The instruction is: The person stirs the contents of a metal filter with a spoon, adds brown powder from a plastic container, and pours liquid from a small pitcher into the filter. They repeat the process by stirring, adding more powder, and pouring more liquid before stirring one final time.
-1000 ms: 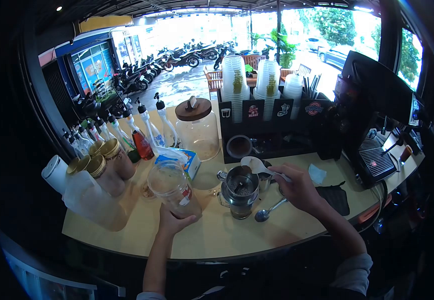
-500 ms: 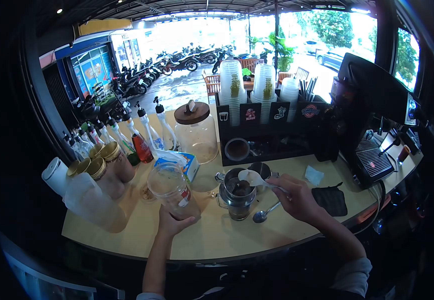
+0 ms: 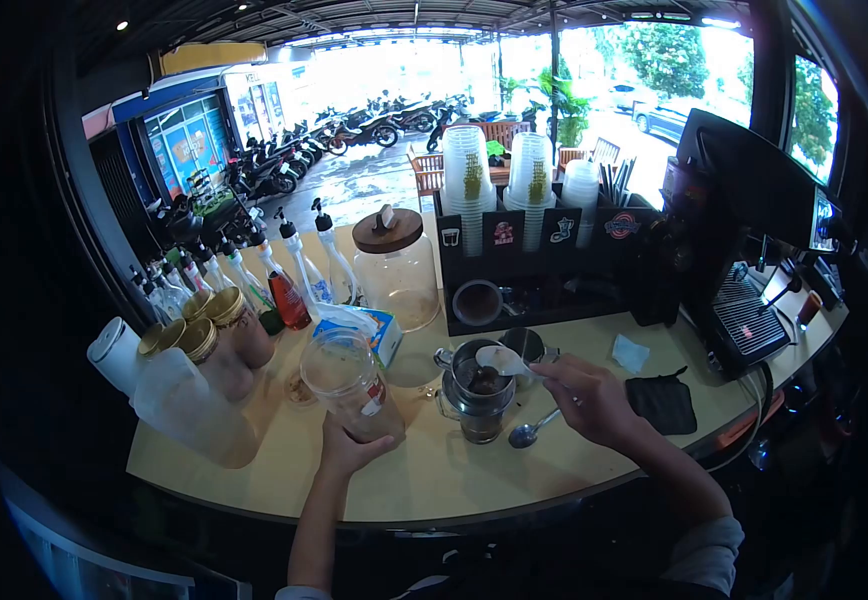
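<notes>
My left hand (image 3: 354, 449) is wrapped round a clear plastic jar (image 3: 342, 368) with a red and white label, open at the top and tilted on the counter. Pinched in my right hand (image 3: 594, 400) is a white plastic scoop (image 3: 499, 360), its bowl over the mouth of a metal drip coffee filter (image 3: 476, 385). Dark grounds (image 3: 482, 381) show inside the filter, which sits on a glass mug (image 3: 480, 428). A metal spoon (image 3: 526, 434) lies on the counter just right of the mug. Behind the scoop stands a dark round metal container (image 3: 522, 345).
Pump syrup bottles (image 3: 289, 295), gold-lidded jars (image 3: 224, 318) and a tissue box (image 3: 386, 338) line the left. A wooden-lidded glass jar (image 3: 394, 285) and a black cup rack (image 3: 554, 310) stand behind. At right are a dark cloth (image 3: 661, 403) and a coffee machine (image 3: 744, 310).
The scoop has shifted slightly right and down, and its bowl has turned over the filter. My left hand still holds the jar in about the same place.
</notes>
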